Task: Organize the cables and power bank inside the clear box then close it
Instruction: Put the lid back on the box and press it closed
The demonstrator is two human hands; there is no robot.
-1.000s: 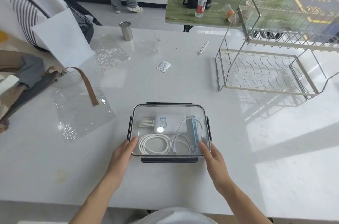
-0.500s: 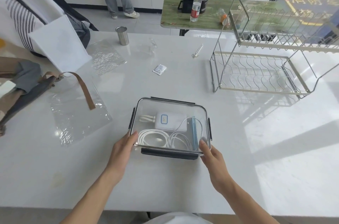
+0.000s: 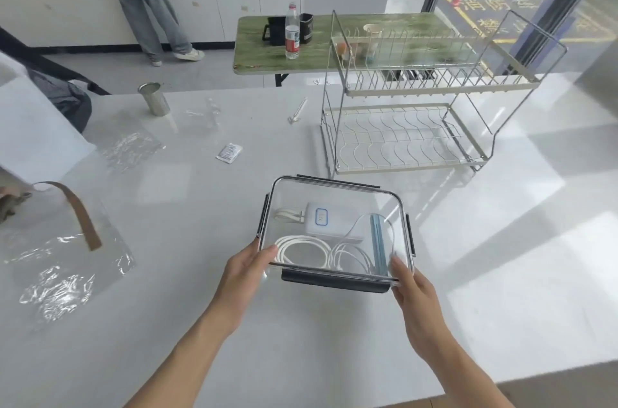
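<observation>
Both hands, left hand [image 3: 245,269] and right hand [image 3: 413,287], grip the lidded clear box [image 3: 334,203] at its near corners; cables [image 3: 302,252] and power bank [image 3: 326,218] inside. Bare table [image 3: 301,340] below the fingers, dish rack [image 3: 411,136] beyond.

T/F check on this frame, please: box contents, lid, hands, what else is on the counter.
1. The power bank lies inside the clear box. True.
2. The box has no lid on it. False: a clear lid covers it.
3. Both hands hold the box at its near corners, left hand and right hand. True.
4. The white cables lie on the counter beside the box. False: they are coiled inside it.
5. A metal cup stands on the dish rack. False: it stands on the counter, far left of the rack.
</observation>
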